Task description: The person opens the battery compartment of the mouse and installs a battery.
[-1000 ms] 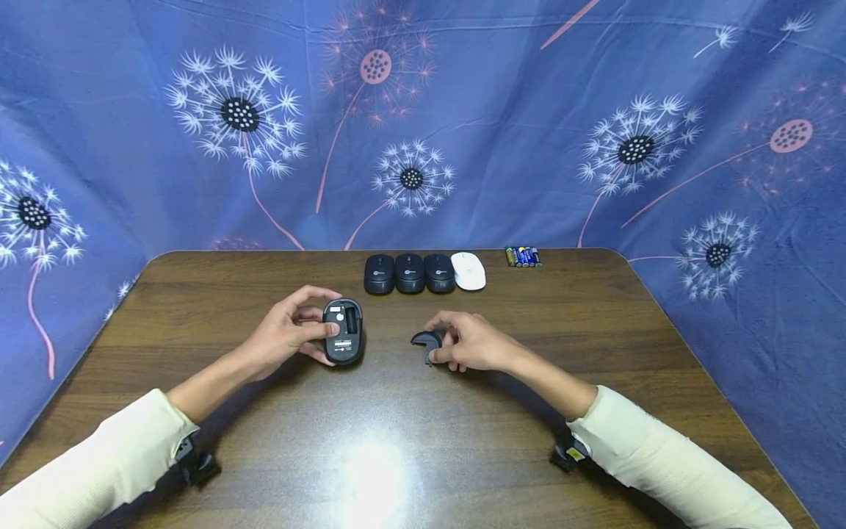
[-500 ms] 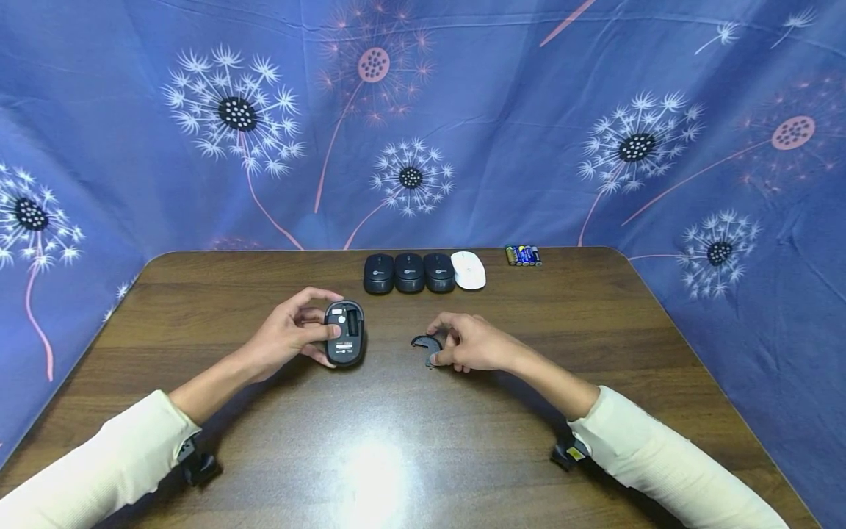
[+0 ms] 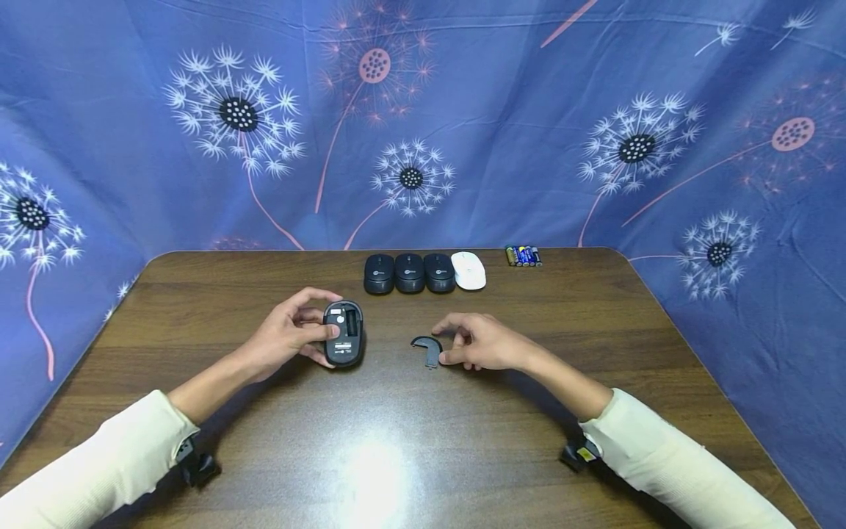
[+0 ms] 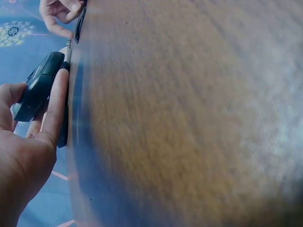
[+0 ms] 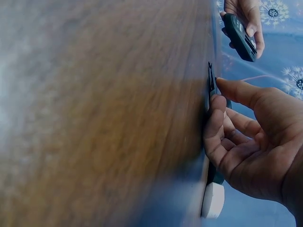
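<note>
My left hand (image 3: 291,328) grips a black computer mouse (image 3: 344,351), underside toward the head camera. Thumb on its base, fingers around its far side; its battery slot is uncovered. In the left wrist view the mouse (image 4: 39,90) is tilted and raised above the tabletop. Right of it, a curved dark battery cover (image 3: 432,354) lies on the table. My right hand (image 3: 487,342) stands just beside that cover, thumb tip at its right edge and index finger apart from it, holding nothing. In the right wrist view its fingers (image 5: 216,120) are loosely bent.
Three black mice (image 3: 410,273) and a white mouse (image 3: 468,271) stand in a row at the back of the wooden table (image 3: 264,441). Several batteries (image 3: 523,256) lie to their right. A blue floral cloth (image 3: 502,132) hangs behind the table's far edge.
My right hand has let go of the battery cover and drawn slightly right; the cover, earlier tilted in its fingers, now lies flat. The left hand and its mouse have hardly moved.
</note>
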Motion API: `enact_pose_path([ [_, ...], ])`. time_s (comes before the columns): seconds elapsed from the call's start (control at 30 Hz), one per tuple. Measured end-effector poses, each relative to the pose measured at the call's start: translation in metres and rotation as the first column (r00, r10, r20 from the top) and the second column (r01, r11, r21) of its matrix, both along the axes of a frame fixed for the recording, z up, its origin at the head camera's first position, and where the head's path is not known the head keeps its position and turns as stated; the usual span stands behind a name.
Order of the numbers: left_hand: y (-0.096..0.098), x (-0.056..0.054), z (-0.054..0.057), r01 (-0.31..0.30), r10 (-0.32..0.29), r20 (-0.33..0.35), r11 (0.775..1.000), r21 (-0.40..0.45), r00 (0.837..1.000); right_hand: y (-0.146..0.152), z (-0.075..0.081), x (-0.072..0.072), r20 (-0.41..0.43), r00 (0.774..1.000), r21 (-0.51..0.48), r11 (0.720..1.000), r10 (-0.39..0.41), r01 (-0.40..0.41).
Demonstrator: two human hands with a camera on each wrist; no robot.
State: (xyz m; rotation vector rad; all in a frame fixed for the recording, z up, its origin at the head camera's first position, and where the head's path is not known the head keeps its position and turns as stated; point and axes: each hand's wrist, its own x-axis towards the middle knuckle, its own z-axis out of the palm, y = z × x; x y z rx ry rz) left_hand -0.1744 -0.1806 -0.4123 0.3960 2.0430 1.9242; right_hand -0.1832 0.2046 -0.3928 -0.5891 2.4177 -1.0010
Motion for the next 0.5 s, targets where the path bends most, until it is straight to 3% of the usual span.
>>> enact_pose_path([
  [0.5, 0.002, -0.003, 0.001, 0.0, 0.0, 0.015, 1.0, 0.005, 1.0, 0.019, -0.001, -0.003, -0.011, 1.0, -0.028, 0.999, -0.026, 0.026],
])
